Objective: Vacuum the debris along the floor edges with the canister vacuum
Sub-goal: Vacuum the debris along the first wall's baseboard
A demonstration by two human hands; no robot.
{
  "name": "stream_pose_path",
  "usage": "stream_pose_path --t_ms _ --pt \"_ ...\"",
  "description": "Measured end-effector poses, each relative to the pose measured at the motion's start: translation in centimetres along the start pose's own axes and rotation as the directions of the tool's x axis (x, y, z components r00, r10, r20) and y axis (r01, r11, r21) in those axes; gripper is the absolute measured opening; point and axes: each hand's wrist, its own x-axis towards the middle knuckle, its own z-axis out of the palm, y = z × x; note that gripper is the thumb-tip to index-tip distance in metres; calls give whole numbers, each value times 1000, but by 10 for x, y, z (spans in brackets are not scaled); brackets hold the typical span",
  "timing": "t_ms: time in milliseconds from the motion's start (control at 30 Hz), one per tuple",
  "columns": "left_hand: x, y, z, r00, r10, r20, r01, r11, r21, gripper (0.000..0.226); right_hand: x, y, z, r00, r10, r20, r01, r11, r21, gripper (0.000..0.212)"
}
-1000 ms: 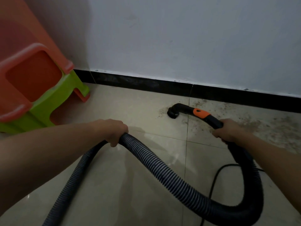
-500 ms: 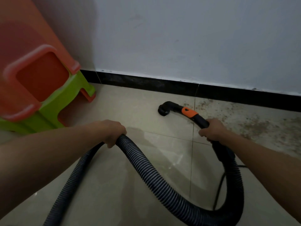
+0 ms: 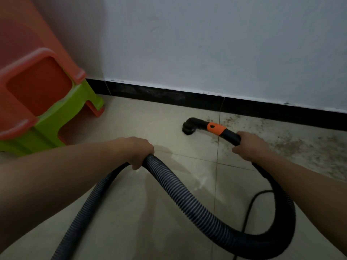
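**Nozzle** (image 3: 189,127): black elbow, mouth down on the floor (image 3: 150,212), near the skirting (image 3: 169,95) but apart from it, just left of a tile joint.
**Collar** (image 3: 216,128): orange, between nozzle and wand (image 3: 231,136).
**Right hand** (image 3: 248,148): fingers curled round the wand, just behind the collar.
**Left hand** (image 3: 139,150): fingers curled over the top of the hose (image 3: 187,199); thumb hidden.
**Hose**: dark and ribbed. It rises from lower left to the left hand, dips in a wide loop toward lower right, then climbs under the right forearm to the wand.
**Debris** (image 3: 296,145): brown grit on the tile right of the joint, running along the skirting, thickest beyond the right hand. A few specks lie beside the nozzle.
**Cord** (image 3: 250,205): black, on the floor inside the hose loop.
**Stools** (image 3: 56,113): orange over green, stacked at the left edge, feet near the skirting and well apart from the nozzle.
**Room**: a stretch of tile lies between stools and nozzle, and a strip of floor runs along the skirting left of the nozzle.
**Wall** (image 3: 206,44): pale, above the black skirting.
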Motion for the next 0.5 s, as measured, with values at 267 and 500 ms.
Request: stream_pose_path --t_ms 267,500 --pt "-6 -8 4 997 -16 -80 10 997 -76 32 12 18 -22 978 113 -174 -131 986 -100 18" --pt "2 -3 4 997 19 -72 -24 997 -76 31 13 -4 -4 981 5 -196 -38 986 -165 17"
